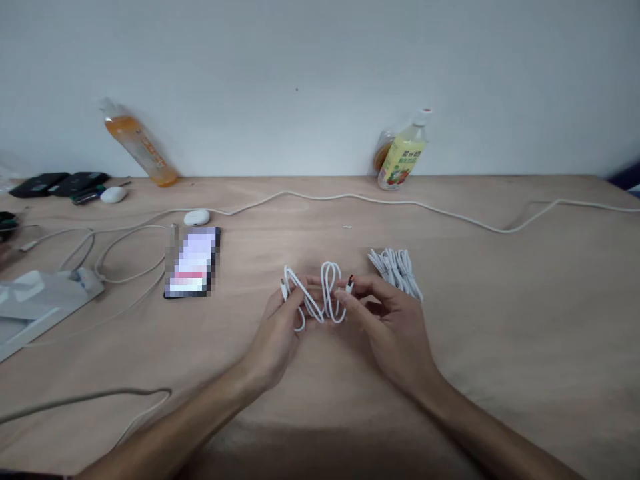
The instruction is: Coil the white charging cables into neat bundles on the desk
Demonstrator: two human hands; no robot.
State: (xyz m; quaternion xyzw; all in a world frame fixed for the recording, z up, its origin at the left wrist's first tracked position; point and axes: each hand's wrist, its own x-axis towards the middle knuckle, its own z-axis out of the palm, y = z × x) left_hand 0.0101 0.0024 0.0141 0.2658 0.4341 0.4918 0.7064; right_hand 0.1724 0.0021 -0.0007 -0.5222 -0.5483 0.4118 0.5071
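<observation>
A white charging cable point(329, 293) hangs in loose loops between my two hands, above the middle of the wooden table. My left hand point(283, 320) is closed on its left part, thumb over the strands, with one plug poking up beside the thumb. Between thumb and fingers, my right hand point(390, 317) pinches the other end near a plug with a dark tip. Some fingers of both hands are hidden behind the loops. Just behind my right hand lies a bundle of white cables point(397, 270).
A phone point(193, 261) lies to the left, near a white earbud case point(197, 217). A long white cord point(350, 196) crosses the table. By the wall stand an orange drink bottle point(140, 147) and a yellow one point(404, 157). White packaging point(45, 300) sits at far left.
</observation>
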